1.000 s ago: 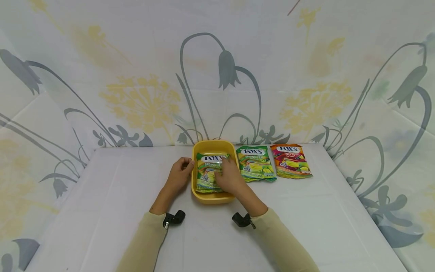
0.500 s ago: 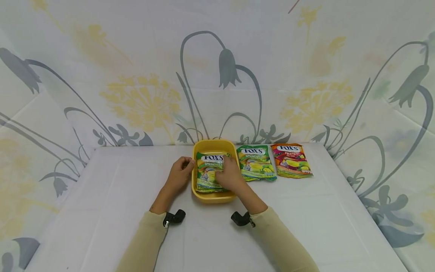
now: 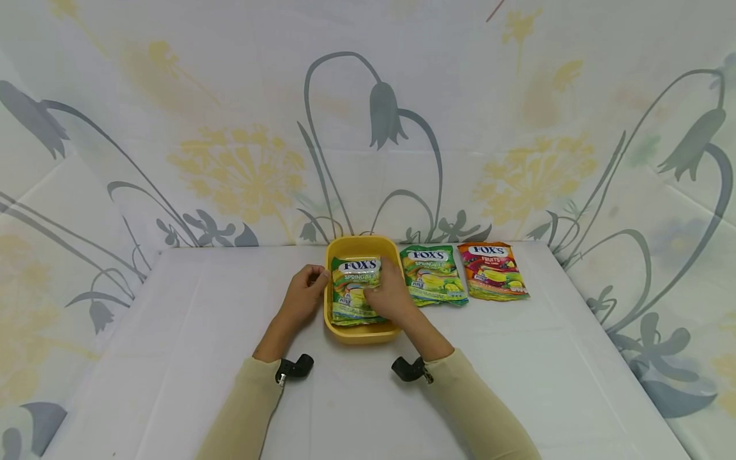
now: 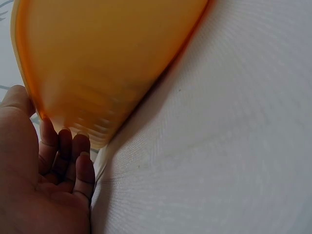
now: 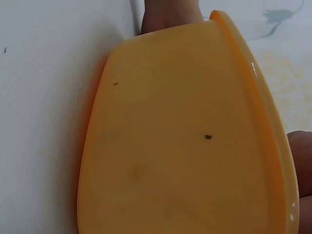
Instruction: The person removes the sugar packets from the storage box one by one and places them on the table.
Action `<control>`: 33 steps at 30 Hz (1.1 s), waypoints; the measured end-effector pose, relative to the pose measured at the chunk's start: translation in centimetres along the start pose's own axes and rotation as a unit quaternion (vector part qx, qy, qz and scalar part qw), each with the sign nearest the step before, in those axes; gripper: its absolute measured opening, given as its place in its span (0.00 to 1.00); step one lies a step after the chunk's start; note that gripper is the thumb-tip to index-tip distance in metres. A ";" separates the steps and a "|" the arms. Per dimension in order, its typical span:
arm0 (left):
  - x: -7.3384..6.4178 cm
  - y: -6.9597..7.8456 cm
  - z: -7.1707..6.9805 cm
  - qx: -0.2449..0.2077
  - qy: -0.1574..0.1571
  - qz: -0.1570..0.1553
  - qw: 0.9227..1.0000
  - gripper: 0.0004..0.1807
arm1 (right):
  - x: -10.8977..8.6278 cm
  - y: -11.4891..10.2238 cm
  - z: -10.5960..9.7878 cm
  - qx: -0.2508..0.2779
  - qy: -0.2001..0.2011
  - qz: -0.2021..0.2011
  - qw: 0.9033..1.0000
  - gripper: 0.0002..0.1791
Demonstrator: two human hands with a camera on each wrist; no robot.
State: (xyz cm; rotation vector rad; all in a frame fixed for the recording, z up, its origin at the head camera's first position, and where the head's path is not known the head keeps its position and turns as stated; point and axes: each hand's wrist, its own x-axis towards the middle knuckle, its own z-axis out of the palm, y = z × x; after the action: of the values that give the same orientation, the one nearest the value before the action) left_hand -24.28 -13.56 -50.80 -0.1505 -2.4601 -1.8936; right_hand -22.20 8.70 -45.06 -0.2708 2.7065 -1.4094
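In the head view a yellow plastic tub [image 3: 329, 306] stands on the white-covered table, with a green FOX'S candy bag [image 3: 352, 300] lying inside. My left hand [image 3: 305, 291] holds the tub's left side. The left wrist view shows that hand [image 4: 24, 170] with its thumb at the rim and its fingertips curled against the outer wall. Reaching into the tub, my right hand [image 3: 391, 294] grips the bag's right edge, thumb on top and fingers hidden down its side. The right wrist view is mostly the tub's outer wall [image 5: 185, 122].
Right of the tub lies a second green FOX'S bag [image 3: 434, 275], close to its rim. Beyond that is a red-orange FOX'S bag [image 3: 494, 271]. A flower-patterned cloth [image 3: 259, 172] rises behind the table's back edge.
My right hand's fingers have slid from the bag's upper face down along its right edge. The left hand and the tub have stayed in place.
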 end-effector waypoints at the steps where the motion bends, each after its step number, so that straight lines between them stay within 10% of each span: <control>1: 0.0 0.0 0.0 0.000 0.000 0.000 1.000 0.15 | 0.0 0.0 0.0 -0.001 0.002 0.000 1.000 0.47; 18: 0.0 0.0 0.0 -0.002 0.000 0.000 1.000 0.15 | 0.2 0.0 -0.3 0.003 -0.011 0.048 0.999 0.22; 33: -0.1 0.1 0.0 0.005 -0.005 -0.007 1.000 0.15 | 0.1 0.0 0.4 -0.010 0.064 0.024 0.998 0.33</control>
State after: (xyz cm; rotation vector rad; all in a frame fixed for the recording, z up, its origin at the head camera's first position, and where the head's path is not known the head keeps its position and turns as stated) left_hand -24.21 -13.51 -50.76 -0.1450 -2.4823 -1.8914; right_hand -22.20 8.36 -45.33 -0.1178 2.8096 -1.4343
